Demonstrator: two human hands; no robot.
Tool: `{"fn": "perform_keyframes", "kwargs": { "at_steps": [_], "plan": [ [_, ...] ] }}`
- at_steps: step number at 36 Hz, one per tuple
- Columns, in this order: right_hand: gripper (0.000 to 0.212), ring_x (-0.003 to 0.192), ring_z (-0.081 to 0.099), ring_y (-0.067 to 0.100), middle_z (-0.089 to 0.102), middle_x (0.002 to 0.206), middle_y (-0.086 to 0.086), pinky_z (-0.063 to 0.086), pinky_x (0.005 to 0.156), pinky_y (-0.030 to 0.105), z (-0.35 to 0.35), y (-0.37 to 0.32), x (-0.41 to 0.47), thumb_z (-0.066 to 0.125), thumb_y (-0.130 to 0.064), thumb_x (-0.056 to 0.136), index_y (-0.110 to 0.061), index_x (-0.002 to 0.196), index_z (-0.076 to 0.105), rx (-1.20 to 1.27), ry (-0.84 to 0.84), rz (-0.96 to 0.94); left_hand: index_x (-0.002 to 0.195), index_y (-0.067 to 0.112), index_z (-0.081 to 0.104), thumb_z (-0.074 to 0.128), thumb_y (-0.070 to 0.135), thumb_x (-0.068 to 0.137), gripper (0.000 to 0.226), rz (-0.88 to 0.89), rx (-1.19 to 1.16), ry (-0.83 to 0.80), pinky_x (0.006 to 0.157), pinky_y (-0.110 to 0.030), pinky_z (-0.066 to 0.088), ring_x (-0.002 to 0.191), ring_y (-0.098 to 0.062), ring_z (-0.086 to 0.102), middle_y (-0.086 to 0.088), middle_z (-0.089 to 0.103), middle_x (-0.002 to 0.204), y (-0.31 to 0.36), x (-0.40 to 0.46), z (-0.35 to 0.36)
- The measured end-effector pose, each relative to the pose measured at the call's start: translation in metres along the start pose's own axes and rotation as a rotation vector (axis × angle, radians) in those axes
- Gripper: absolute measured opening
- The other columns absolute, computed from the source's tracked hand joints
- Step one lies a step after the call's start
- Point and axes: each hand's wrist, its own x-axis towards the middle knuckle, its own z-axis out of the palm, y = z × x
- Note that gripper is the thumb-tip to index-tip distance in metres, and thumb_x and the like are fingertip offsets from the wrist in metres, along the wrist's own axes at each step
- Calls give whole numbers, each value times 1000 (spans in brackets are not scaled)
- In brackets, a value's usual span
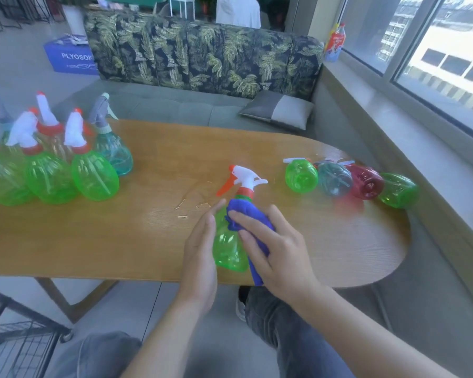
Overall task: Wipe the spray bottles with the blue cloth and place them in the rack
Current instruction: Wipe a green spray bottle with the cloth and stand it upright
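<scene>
You face a leaf-patterned sofa (202, 50) behind the wooden tabletop (93, 236); bright windows (434, 45) line your right, grey floor (17, 64) beyond.

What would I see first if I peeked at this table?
Right in the middle, two hands rub a blue cloth over a shiny green spray bottle. A crowd of upright bottles stands at the table's left end, and four bottles lying down line its right end.
</scene>
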Motion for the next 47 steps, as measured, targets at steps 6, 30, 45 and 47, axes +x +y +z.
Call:
{"fn": "perform_keyframes", "kwargs": {
  "at_steps": [6,30,45,47],
  "plan": [
    [30,83,53,19,53,102,-2,49,55,34,-3,0,-15,54,-34,108,-29,132,72,-77,-95,-215,139,35,71,51,54,104,44,-43,-5,28,119,-63,44,135,-34,65,-8,70,143,4,0,2],
    [25,101,64,13,66,101,-11,43,84,11,-4,-14,-26,55,-20,105,-31,119,72,461,139,580,147,34,59,89,46,78,76,11,-7,-97,117,-74,40,145,-41,52,-13,57,154,0,-1,0],
    [24,96,63,16,61,99,-13,43,84,14,-7,-15,-30,57,-25,105,-33,123,71,425,108,495,151,45,58,63,49,93,58,47,58,-110,126,-66,31,154,-26,46,4,56,160,-3,2,-3],
    [25,95,63,17,59,98,-14,43,84,15,-9,-16,-29,57,-26,106,-34,125,71,408,71,465,150,43,60,64,54,94,57,64,58,-73,127,-63,32,153,-24,48,5,57,159,-2,2,-2]
  ]
}}
